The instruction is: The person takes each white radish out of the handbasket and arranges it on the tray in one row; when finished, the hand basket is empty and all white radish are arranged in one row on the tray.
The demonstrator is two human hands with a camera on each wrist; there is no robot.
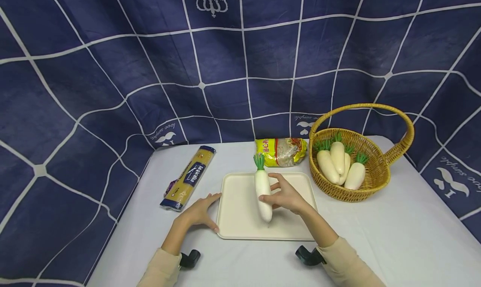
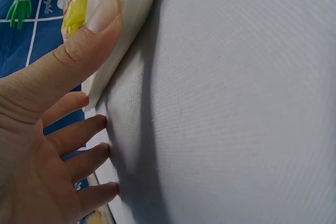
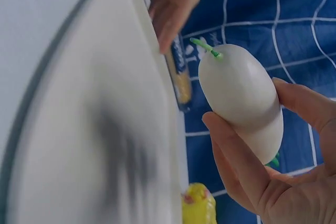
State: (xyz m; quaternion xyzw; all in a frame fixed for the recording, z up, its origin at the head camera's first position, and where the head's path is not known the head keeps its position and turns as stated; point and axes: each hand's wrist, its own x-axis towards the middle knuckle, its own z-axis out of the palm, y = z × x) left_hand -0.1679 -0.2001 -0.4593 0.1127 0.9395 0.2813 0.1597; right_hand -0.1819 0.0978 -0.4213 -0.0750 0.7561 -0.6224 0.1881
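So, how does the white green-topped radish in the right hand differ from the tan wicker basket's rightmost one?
The held radish is aloft in the right hand; the rightmost radish lies in the basket. The held radish looks longer in the head view, the rightmost shorter. Both are white, green-topped.

Soft, even light fell from above in the head view, leaving the tabletop (image 1: 394,241) pale and bright against the darker curtain (image 1: 270,57), whose grid lines bowed toward the picture's edges. Only a faint shadow lay on the tray (image 1: 236,212) below the white radish (image 1: 262,187). The left wrist view was greyer, with a soft, dark band beside the tray and a weave that blurred rightward. The right wrist view was dimmest: the radish was fairly sharp, its underside shaded, while the near tray was smeared, its dark streaks perhaps finger shadows.
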